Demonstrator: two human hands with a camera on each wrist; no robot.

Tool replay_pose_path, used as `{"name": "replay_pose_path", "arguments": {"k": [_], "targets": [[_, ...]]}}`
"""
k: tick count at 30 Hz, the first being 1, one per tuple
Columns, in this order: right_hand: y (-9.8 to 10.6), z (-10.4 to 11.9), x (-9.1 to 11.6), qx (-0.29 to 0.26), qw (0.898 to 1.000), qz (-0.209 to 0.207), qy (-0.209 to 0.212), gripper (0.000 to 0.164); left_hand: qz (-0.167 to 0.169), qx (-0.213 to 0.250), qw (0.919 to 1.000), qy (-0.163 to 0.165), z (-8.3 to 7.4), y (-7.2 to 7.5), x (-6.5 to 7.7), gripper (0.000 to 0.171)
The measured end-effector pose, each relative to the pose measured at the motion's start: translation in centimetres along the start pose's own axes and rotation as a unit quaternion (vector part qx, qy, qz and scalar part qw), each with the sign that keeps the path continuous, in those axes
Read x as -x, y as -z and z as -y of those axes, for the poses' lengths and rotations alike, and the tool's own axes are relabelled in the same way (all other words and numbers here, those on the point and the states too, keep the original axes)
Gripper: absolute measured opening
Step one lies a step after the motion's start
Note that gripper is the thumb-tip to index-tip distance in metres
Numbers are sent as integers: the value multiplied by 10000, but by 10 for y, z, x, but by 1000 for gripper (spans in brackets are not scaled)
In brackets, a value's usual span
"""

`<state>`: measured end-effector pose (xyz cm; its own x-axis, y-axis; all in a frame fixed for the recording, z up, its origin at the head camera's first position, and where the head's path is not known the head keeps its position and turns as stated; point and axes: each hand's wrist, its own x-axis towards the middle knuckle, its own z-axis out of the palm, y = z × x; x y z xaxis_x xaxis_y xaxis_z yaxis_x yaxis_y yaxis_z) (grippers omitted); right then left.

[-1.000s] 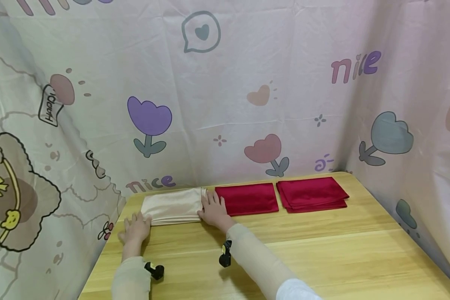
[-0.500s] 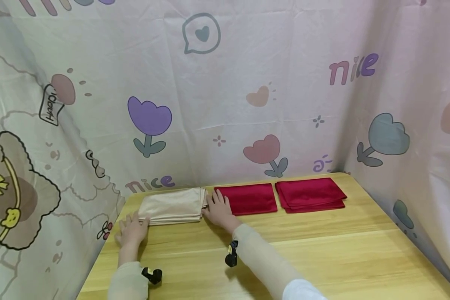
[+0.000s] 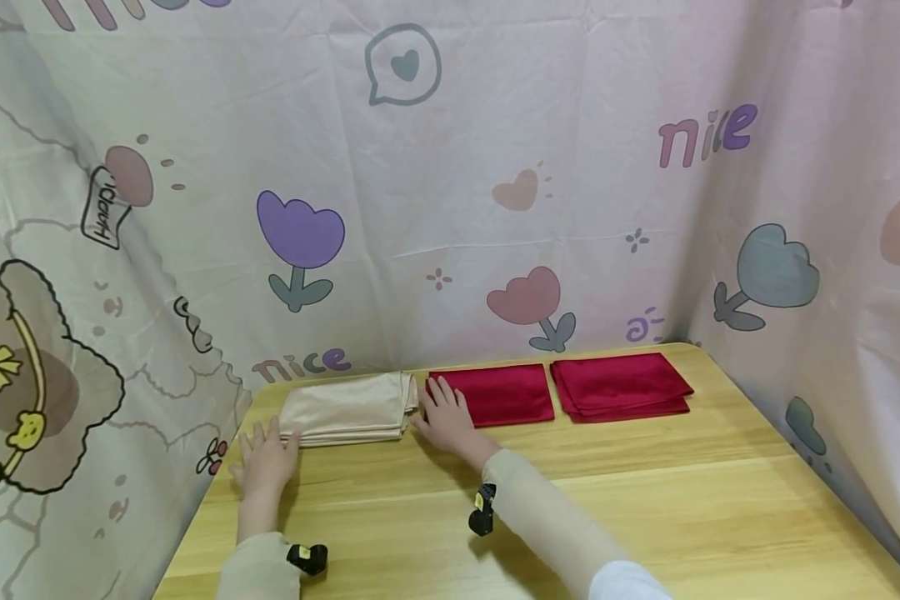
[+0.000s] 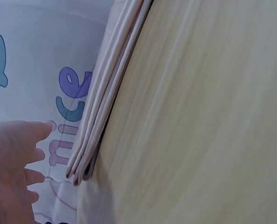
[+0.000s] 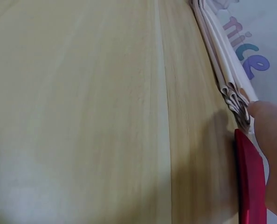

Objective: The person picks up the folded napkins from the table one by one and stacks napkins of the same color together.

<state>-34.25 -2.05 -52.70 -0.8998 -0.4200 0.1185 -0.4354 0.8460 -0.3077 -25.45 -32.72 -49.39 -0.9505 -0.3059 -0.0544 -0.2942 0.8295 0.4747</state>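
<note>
A cream cloth, folded into a layered rectangle, lies near the table's back left edge. At its left end is my left hand, fingers spread, fingertips at the front left corner; the left wrist view shows the hand beside the layered edge of the cloth. My right hand lies with straight fingers between the cream cloth's right end and a folded red cloth, partly over the red one's left end. In the right wrist view, the thumb of that hand is by the cream cloth's looped folds.
A second folded red cloth, its layers slightly offset, lies farther right along the back of the wooden table. A printed curtain hangs behind and at both sides. Small black cameras sit on both wrists.
My right hand has shifted right, from the cream cloth's right end to the red cloth's left end. The left hand has drawn back slightly left. The cloths lie nearly as before.
</note>
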Motion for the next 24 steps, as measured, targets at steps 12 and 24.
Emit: {"name": "replay_pose_path", "arguments": {"k": [12, 24], "targets": [[14, -4, 18, 60, 9994, -149, 316, 67, -171, 174, 9994, -260, -22, 0, 12, 75], [29, -9, 42, -140, 9981, -392, 458, 65, -138, 597, 9973, -410, -51, 0, 26, 73]]}}
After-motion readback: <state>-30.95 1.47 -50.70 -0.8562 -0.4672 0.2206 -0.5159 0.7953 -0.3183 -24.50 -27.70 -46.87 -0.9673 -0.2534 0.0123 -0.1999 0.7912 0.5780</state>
